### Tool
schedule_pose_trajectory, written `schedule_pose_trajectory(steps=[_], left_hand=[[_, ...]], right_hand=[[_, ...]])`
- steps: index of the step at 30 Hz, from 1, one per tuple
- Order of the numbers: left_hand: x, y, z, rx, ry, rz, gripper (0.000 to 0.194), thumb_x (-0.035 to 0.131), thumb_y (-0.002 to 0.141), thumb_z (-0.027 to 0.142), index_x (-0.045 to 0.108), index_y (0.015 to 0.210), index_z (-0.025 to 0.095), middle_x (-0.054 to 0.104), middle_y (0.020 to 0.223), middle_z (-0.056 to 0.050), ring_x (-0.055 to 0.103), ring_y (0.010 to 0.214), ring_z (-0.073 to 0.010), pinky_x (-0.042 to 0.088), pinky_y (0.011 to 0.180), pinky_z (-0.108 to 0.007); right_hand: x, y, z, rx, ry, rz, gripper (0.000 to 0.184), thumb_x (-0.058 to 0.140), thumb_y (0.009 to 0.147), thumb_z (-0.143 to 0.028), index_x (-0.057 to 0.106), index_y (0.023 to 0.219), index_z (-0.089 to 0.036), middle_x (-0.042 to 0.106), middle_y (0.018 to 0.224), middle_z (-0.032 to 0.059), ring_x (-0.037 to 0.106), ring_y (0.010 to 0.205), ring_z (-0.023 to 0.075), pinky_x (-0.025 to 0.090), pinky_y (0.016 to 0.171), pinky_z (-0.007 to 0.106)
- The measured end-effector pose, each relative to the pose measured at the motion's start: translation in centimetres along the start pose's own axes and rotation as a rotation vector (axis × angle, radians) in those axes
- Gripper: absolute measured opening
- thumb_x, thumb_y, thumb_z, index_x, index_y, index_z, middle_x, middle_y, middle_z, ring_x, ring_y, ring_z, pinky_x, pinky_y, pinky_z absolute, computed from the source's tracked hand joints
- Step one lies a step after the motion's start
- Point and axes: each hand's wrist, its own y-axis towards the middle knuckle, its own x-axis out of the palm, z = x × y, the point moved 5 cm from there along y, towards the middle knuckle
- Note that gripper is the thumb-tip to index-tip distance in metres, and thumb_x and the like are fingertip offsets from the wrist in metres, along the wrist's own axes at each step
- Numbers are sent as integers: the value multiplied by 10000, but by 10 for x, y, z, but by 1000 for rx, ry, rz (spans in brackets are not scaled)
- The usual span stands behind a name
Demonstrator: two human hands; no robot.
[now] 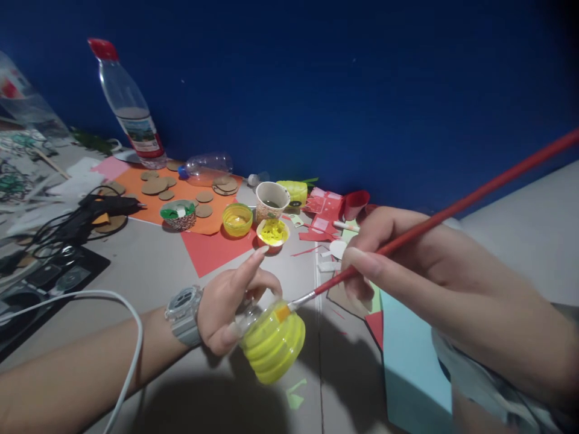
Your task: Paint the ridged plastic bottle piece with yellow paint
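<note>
A cut piece of plastic bottle [274,343], ribbed and coated mostly in yellow paint, is held tilted above the floor tiles. My left hand [230,301], with a grey watch on its wrist, grips the bottle piece by its clear, unpainted end. My right hand [384,259] holds a long red-handled paintbrush [429,226] between thumb and fingers. The brush's orange-yellow bristles touch the painted side of the bottle piece. Just beyond my left hand stand a small paper cup of yellow paint [273,232] and a yellow ribbed bottle base [237,220].
A paper cup of dark liquid [272,200], a cup with green paint [178,213] and cardboard discs [154,185] stand farther back. A tall water bottle [136,120] leans near the blue wall. A white cable [136,337] crosses over my left forearm. Light blue paper [411,361] lies at right.
</note>
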Motion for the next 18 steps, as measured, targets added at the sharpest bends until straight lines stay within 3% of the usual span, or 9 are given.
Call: schedule_pose_trajectory(steps=[6, 18], left_hand=[[-1, 1, 5, 53, 81, -55, 758, 346, 1005, 571, 62, 1627, 244, 666, 1132, -104, 604, 752, -188, 522, 642, -301], [-4, 1, 6, 82, 106, -51, 720, 342, 1033, 513, 50, 1630, 235, 640, 1289, -130, 638, 886, -212, 544, 757, -341]], right_hand=[[-2, 0, 0, -43, -10, 3, 145, 632, 970, -319, 609, 831, -287, 679, 701, -66, 635, 633, 74, 515, 557, 129], [-6, 1, 0, -67, -51, 73, 162, 637, 962, -344, 613, 813, -283, 666, 661, -54, 616, 628, 101, 459, 532, 203]])
